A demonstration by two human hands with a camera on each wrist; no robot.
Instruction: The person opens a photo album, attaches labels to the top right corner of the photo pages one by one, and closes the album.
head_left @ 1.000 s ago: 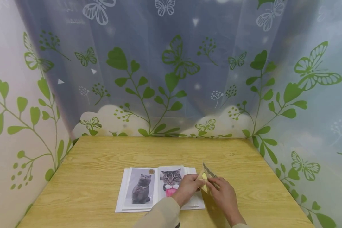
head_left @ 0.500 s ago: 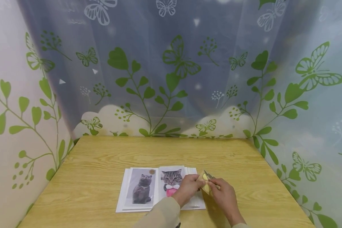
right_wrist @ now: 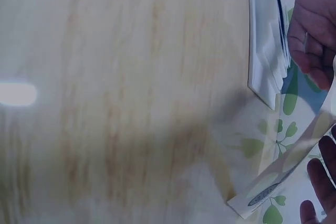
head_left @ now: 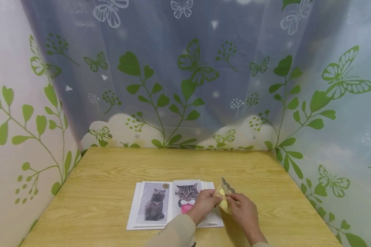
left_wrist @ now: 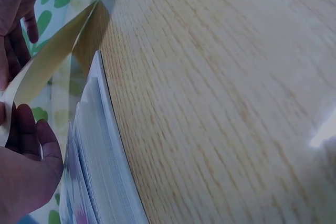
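Observation:
In the head view my left hand [head_left: 202, 205] pinches the left side of a sticker sheet [head_left: 221, 192] between thumb and fingers. The sheet is pale, with yellowish round spots and a row of darker round stickers [head_left: 227, 185] along its far right edge. My right hand [head_left: 245, 210] pinches the sheet's right part, thumb and forefinger close to a yellowish spot. Seen from the left wrist, the sheet [left_wrist: 50, 59] is bent and held above the table. Under my left forearm lies an open photo album [head_left: 137, 202] with cat pictures; a round brown sticker [head_left: 166, 186] is on its left page.
The wood-grain table [head_left: 96, 178] stretches away behind and to both sides of the album. A curtain [head_left: 160, 75] with leaves and butterflies hangs past its far edge and along the sides. The album's stacked pages [left_wrist: 97, 145] rise above the tabletop.
The sheet's far right edge with the dark stickers turned out of sight half a second ago and shows again now. Both hands stay nearly in place.

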